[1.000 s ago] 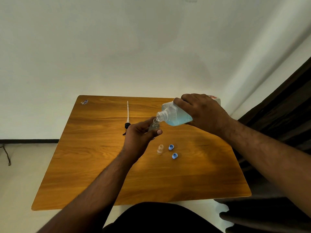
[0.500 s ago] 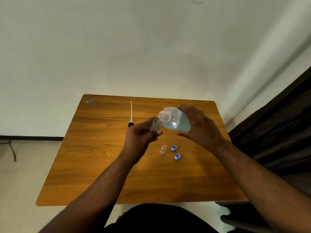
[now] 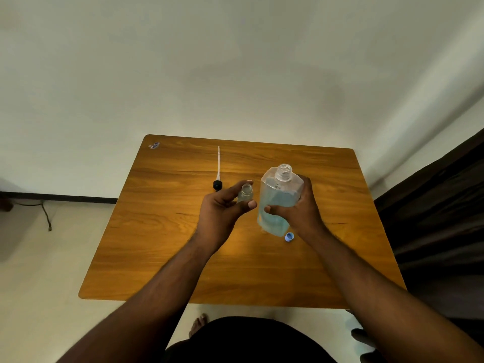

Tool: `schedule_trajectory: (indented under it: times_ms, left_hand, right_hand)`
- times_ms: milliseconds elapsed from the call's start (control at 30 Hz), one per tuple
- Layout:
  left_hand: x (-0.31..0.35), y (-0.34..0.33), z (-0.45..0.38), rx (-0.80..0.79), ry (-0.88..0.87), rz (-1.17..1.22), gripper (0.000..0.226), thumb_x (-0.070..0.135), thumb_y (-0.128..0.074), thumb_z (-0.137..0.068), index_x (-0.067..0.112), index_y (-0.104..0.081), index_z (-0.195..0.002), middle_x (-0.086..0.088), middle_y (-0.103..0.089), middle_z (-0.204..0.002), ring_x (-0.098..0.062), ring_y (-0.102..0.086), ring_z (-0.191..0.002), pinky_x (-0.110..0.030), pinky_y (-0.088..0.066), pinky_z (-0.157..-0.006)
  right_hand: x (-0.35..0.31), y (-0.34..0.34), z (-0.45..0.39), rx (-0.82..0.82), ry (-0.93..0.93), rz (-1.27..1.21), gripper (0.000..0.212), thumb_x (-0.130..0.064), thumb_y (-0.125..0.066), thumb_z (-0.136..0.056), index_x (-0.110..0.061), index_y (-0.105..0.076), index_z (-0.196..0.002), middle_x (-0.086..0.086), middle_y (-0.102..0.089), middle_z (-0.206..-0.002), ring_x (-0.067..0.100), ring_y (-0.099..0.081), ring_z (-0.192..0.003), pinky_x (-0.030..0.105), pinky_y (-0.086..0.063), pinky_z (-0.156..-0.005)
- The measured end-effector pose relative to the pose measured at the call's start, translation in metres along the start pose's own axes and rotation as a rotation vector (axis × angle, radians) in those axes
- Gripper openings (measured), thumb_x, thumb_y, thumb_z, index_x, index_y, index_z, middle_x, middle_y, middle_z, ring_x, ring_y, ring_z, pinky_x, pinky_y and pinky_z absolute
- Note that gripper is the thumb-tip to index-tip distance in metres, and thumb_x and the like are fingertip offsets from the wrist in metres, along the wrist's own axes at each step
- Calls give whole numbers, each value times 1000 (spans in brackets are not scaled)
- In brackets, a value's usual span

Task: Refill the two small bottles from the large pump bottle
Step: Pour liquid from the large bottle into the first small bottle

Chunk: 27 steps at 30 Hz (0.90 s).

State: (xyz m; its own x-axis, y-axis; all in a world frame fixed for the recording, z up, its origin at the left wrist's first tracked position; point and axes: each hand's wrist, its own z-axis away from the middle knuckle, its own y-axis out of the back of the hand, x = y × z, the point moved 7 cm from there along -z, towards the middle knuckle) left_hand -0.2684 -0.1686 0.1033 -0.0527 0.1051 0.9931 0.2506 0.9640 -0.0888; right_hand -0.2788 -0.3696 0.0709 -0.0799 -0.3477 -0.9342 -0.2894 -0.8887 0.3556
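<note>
My right hand (image 3: 301, 208) grips the large clear bottle (image 3: 277, 197) of blue liquid, upright above the table, its threaded neck open with no pump on it. My left hand (image 3: 222, 208) holds a small clear bottle (image 3: 246, 192) with an open mouth just left of the large one. One blue cap (image 3: 289, 236) lies on the wooden table (image 3: 162, 231) beside the large bottle's base. The second small bottle and the other cap are hidden behind the large bottle.
The pump head with its long white tube (image 3: 218, 169) lies on the table behind my left hand. A small sticker (image 3: 154, 145) marks the far left corner. A white wall stands behind the table, a dark curtain at the right.
My right hand has swung the large bottle from a tilted pouring position over the small bottle back to upright and lowered it. My left hand still holds the small bottle.
</note>
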Motion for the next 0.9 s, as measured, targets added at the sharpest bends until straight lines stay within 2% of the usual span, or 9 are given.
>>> schedule_trajectory:
  times_ms: [133,200,333,400,467,600,800,900]
  left_hand:
    - [-5,8,1,7,22,21,46,-10,-68,-80,7,-62,-122,16,-74,-102,3,-65,-103,-13,-52,-78]
    - [-8,9,2,-2,36,24,46,-10,-68,-80,9,-61,-122,17,-74,-102,2,-66,-103,-14,-53,-78]
    - [-19,29,5,83,62,-16,43,-4,-73,-78,7,-66,-119,3,-73,-107,-6,-66,-106,-19,-54,-80]
    - [-25,38,5,106,50,-90,39,1,-76,-78,6,-69,-116,-7,-70,-115,-14,-63,-111,-27,-54,-87]
    - [-32,45,4,120,57,-120,36,2,-77,-76,8,-71,-111,-9,-68,-118,-18,-61,-114,-34,-53,-92]
    - [-47,56,3,132,94,-93,35,-2,-76,-76,7,-70,-109,-11,-68,-120,-20,-60,-118,-36,-51,-93]
    - [-65,64,0,98,164,-72,35,-2,-74,-78,-3,-69,-112,-13,-66,-123,-25,-59,-120,-49,-51,-97]
    - [-70,62,-1,81,181,-13,36,-8,-71,-78,-8,-65,-114,-18,-64,-125,-26,-61,-118,-47,-52,-96]
  right_hand:
    - [11,-25,-10,-60,-42,-44,91,-23,-92,-52,-32,-36,-123,-5,-51,-127,22,-51,-118,51,-49,-94]
    - [12,-34,-15,-89,-46,-39,91,-24,-92,-51,-29,-38,-125,-2,-53,-127,22,-51,-117,51,-50,-93]
    - [13,-65,-28,-185,-45,11,88,-22,-91,-54,-28,-39,-124,-3,-53,-125,19,-52,-114,42,-53,-90]
    - [13,-78,-34,-233,-40,14,85,-17,-90,-55,-30,-38,-121,-6,-52,-120,18,-52,-111,34,-54,-85]
    - [16,-90,-42,-269,-32,31,83,-14,-90,-55,-31,-39,-118,-5,-52,-118,20,-54,-110,31,-54,-81]
    - [28,-108,-52,-342,-15,111,82,-14,-90,-52,-23,-42,-118,7,-54,-120,25,-54,-109,49,-54,-84]
    - [50,-120,-53,-350,-53,106,82,-12,-89,-54,-26,-38,-116,6,-53,-120,24,-54,-108,49,-53,-86]
    - [59,-125,-53,-361,-74,85,82,-9,-88,-54,-25,-38,-117,7,-52,-121,26,-54,-109,50,-53,-87]
